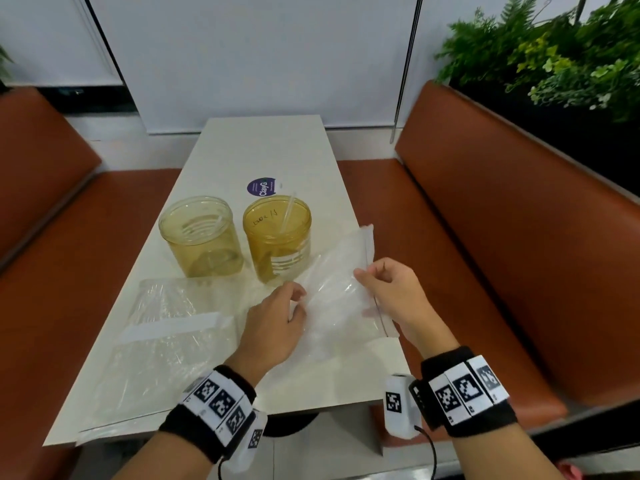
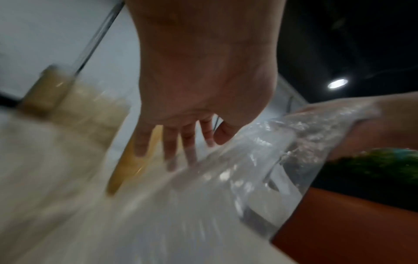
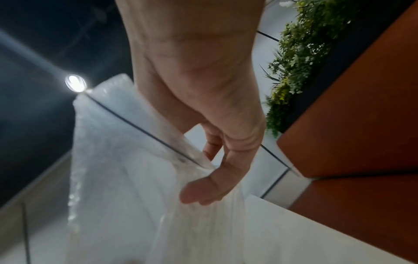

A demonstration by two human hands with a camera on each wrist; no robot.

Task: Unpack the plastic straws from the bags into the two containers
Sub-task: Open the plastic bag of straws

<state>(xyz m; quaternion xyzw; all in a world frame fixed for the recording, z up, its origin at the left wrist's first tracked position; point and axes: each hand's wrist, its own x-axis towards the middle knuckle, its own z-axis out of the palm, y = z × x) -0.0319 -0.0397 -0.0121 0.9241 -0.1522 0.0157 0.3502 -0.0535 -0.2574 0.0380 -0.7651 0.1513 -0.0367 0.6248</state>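
Note:
Two yellowish clear containers stand mid-table: the left container and the right container, in which one clear straw leans. My right hand pinches the edge of a clear plastic bag near its zip line and holds it off the table; the right wrist view shows the thumb and fingers on the bag. My left hand reaches toward the bag's left side with fairly straight fingers touching the film. Whether straws are in this bag cannot be made out.
A second clear bag lies flat on the white table at the near left. A round purple sticker sits behind the containers. Orange benches flank the table, with plants at the back right.

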